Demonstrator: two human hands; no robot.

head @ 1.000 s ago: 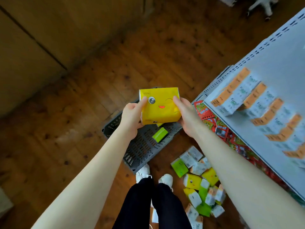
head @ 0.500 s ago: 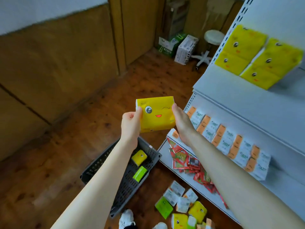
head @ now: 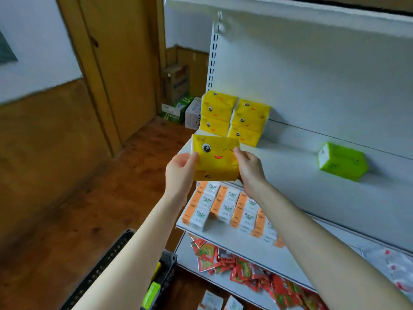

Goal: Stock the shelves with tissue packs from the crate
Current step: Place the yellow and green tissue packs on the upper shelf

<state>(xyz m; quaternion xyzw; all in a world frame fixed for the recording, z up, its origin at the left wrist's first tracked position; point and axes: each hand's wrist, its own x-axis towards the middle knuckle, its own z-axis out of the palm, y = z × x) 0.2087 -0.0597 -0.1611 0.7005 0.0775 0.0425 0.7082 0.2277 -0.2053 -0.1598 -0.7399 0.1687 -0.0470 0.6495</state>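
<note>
I hold a yellow tissue pack with a winking face upright between both hands, at the front left corner of the upper white shelf. My left hand grips its left edge and my right hand grips its right edge. Behind it, several matching yellow packs are stacked in two columns on that shelf. A green pack lies alone further right on the same shelf. The dark grey crate shows at the bottom, partly hidden by my left forearm, with a green pack inside.
The shelf below holds rows of orange-and-white facial tissue packs. Red sachets are piled on the lowest shelf. Cardboard boxes stand on the wooden floor by a brown door at the left. Loose packs lie on the floor.
Both hands have lifted the yellow pack from above the crate up to the level of the upper shelf. My view has swung up from the floor to the shelving.
</note>
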